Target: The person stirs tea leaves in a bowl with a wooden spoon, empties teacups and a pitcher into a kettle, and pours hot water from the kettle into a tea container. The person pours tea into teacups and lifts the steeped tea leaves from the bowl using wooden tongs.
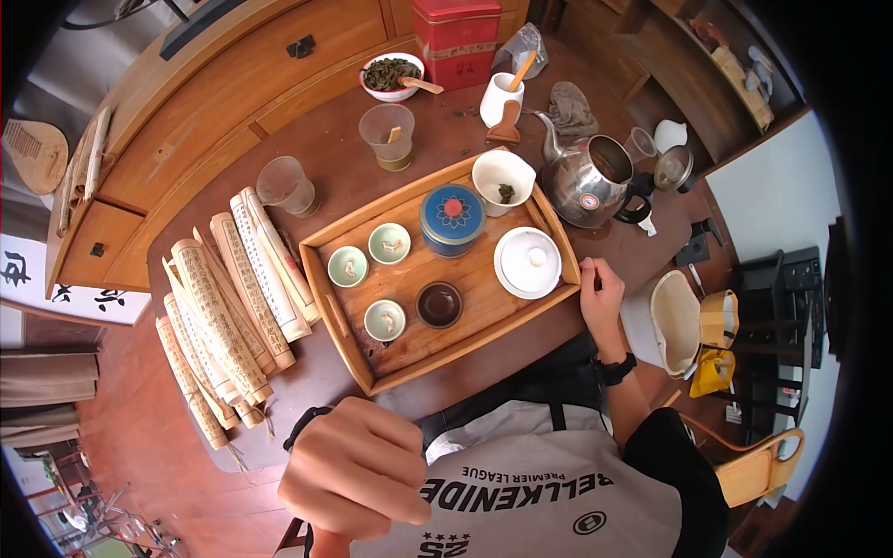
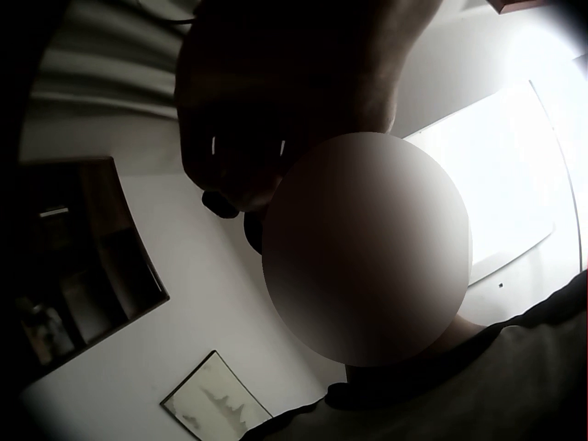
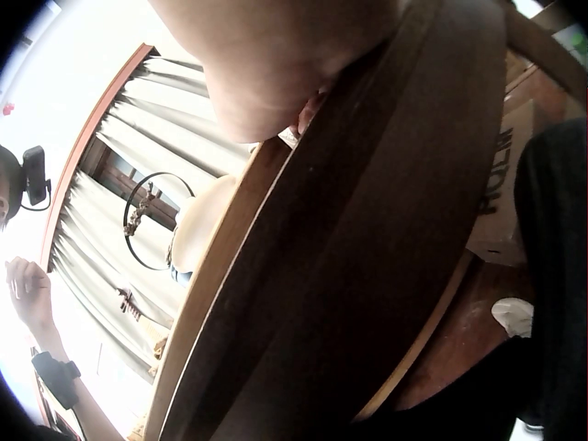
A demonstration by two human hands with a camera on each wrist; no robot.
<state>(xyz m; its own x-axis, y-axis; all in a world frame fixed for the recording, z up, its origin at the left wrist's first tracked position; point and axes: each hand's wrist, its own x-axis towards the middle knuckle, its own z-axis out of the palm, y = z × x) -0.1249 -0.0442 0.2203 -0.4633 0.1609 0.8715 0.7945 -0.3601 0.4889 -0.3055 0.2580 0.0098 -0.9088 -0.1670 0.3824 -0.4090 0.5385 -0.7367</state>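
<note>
My left hand (image 1: pixel 358 465) is raised close to the head camera, its fingers curled and nothing visible in them. My right hand (image 1: pixel 603 284) rests at the table edge beside the tray's right corner, fingers loosely bent, holding nothing visible. The wooden tray (image 1: pixel 339 358) carries several small pale green cups (image 1: pixel 349 267), a dark cup (image 1: pixel 439 305), a blue round tin (image 1: pixel 453 219), a lidded white gaiwan (image 1: pixel 527 263) and a white pitcher (image 1: pixel 503 181) with some tea leaves inside. In the right wrist view the dark table side (image 3: pixel 349 211) fills the middle.
Bamboo scrolls (image 1: pixel 219 316) are piled left of the tray. Behind it stand two clear cups (image 1: pixel 287 185), a bowl of tea leaves (image 1: pixel 393 74), a red tin (image 1: pixel 456 42) and a white tool holder (image 1: pixel 501 99). A steel kettle (image 1: pixel 588 181) stands at the right rear.
</note>
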